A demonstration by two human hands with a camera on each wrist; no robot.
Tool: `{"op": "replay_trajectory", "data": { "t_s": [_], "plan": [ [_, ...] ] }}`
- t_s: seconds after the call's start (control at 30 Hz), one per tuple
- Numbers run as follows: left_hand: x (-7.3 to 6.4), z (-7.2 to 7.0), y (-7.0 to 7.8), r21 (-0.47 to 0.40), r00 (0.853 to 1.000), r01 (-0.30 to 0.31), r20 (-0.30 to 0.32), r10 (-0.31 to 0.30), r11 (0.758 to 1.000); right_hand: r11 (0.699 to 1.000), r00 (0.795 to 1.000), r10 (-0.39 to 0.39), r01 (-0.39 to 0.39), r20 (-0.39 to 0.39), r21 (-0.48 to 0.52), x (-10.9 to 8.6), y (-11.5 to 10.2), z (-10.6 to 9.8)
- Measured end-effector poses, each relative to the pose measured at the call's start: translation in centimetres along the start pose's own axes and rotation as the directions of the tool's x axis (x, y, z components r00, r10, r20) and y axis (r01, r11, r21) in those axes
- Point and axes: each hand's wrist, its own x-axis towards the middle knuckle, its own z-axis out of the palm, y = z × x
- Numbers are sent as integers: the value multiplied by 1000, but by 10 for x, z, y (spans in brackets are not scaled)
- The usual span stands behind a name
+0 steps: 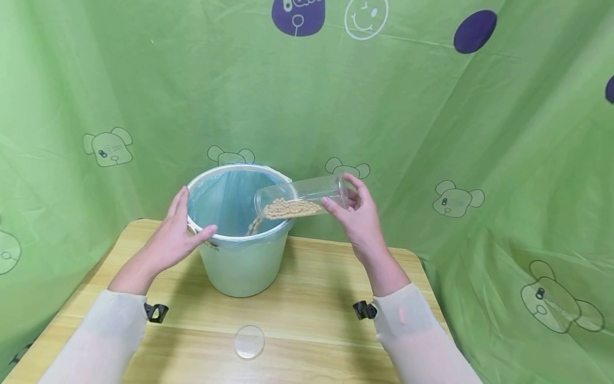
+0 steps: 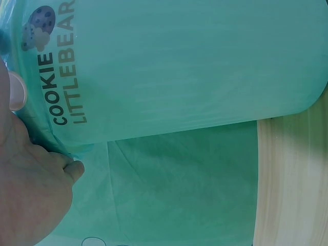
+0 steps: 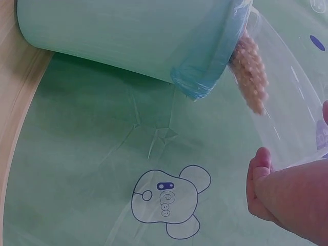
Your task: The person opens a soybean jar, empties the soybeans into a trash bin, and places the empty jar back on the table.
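A pale green trash bin (image 1: pixel 242 266) with a bluish liner (image 1: pixel 223 197) over its rim stands upright on the table. My left hand (image 1: pixel 175 237) holds the bin at its left rim, thumb across the front edge; the left wrist view shows printed lettering beside that thumb. With my right hand (image 1: pixel 357 210) I grip a clear plastic jar (image 1: pixel 316 188) by its base end. The jar is tilted, its mouth over the bin's opening. Beige soybeans (image 1: pixel 292 208) lie along its lower side and spill out into the bin. The bin's bottom inside is hidden.
A clear round lid (image 1: pixel 249 342) lies flat on the wooden table (image 1: pixel 307 298), in front of the bin. Close behind and around the table hangs a green curtain (image 1: pixel 408 106) with bear prints. Black wrist straps show at both sleeves.
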Motion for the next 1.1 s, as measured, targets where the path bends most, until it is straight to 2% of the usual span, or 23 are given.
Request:
{"op": "replay_trajectory", "data": {
  "t_s": [0.37,0.67,0.87,1.1],
  "plan": [
    [0,0,0,6,1000,-5,-3,5,1000,998,999,-35,35,-6,-42,0,-8,1],
    [0,1,0,7,1000,-8,-3,8,1000,991,994,-106,104,-27,-79,-3,-18,4],
    [-1,1,-1,9,1000,-10,-5,10,1000,974,986,-163,154,-46,-164,-6,-21,7],
    [-1,1,-1,6,1000,-11,-6,11,1000,953,964,-259,245,-57,-179,-9,-23,10]
  ]
}}
